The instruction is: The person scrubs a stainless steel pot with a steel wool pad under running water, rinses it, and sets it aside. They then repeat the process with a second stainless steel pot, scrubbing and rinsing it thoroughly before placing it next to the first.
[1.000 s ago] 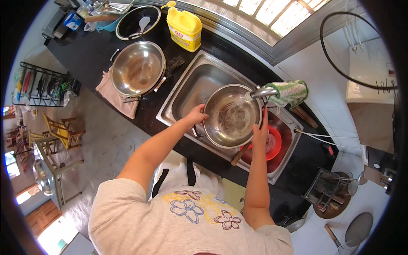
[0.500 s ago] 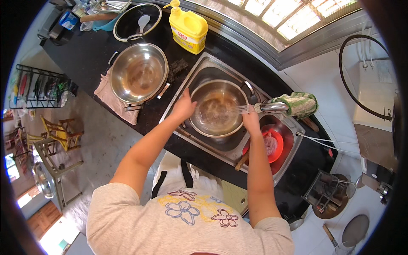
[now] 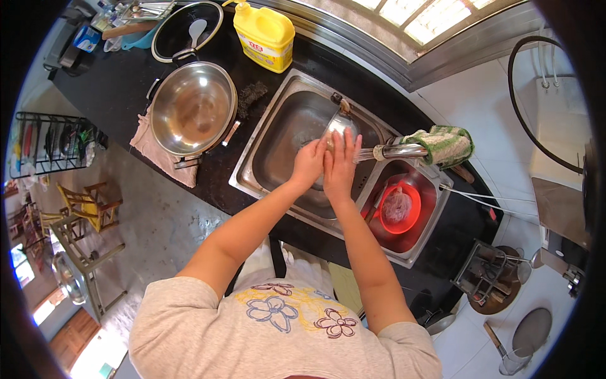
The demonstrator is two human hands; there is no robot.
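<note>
1. Steel sink (image 3: 278, 136) is our landmark: both our hands meet over its left basin, just under the tap (image 3: 394, 151).
2. Our left hand (image 3: 308, 165) is open, fingers together and stretched, palm turned toward the other hand.
3. Our right hand (image 3: 341, 165) is open too, fingers spread a little, its side pressed against the left; we judge they are held so to catch the water from the tap.
4. A small steel pot (image 3: 341, 121) lies tilted in the basin just beyond our fingertips, shiny, its handle pointing to the sink's far rim. Whether our fingers touch it we cannot tell.
5. A red bowl (image 3: 399, 207) sits in the sink's right basin.
6. A green cloth (image 3: 445, 144) is wrapped on the tap's base at the sink's far right.
7. Left of the sink a wide steel pan (image 3: 192, 108) rests on a cloth; a yellow jug (image 3: 265, 33) stands beyond the sink.
</note>
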